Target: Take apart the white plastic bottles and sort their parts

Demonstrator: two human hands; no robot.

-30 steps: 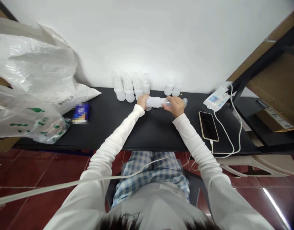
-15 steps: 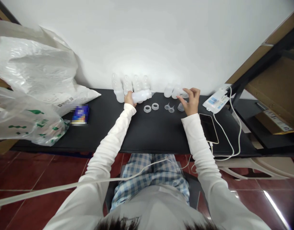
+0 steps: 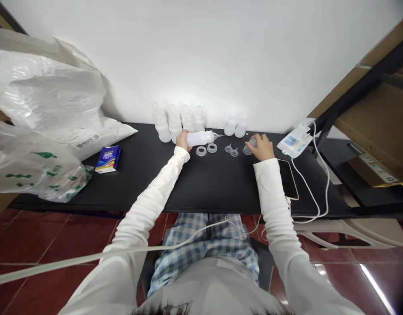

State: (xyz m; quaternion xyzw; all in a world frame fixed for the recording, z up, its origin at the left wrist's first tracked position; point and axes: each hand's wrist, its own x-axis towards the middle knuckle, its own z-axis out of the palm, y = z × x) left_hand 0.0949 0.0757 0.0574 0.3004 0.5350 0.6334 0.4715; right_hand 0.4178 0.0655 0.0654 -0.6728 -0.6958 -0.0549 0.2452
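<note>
My left hand (image 3: pixel 183 141) is closed around a white plastic squeeze bottle (image 3: pixel 200 138), which lies tilted sideways just above the table. A thin clear pointed nipple (image 3: pixel 217 135) sticks out from its right end. My right hand (image 3: pixel 263 148) has its fingers closed round a clear cup-shaped cover (image 3: pixel 253 142), low over the table, with a clear ring-like part (image 3: pixel 247 151) right under or against it. Between the hands lie two translucent collar rings (image 3: pixel 201 151) and two loose clear nipples (image 3: pixel 234 152).
Several bottles with domed clear covers (image 3: pixel 173 118) stand by the wall, left of centre. Two white bottles (image 3: pixel 241 127) stand right of them. A blue tissue pack (image 3: pixel 108 159) and plastic bags (image 3: pixel 50 100) are at left. A phone (image 3: pixel 288 179), cables and a white box (image 3: pixel 295 140) are at right.
My right hand has come down and nearer from beside the white bottles, its fingers closing round the clear cover. My left hand has shifted slightly right and lower with the bottle.
</note>
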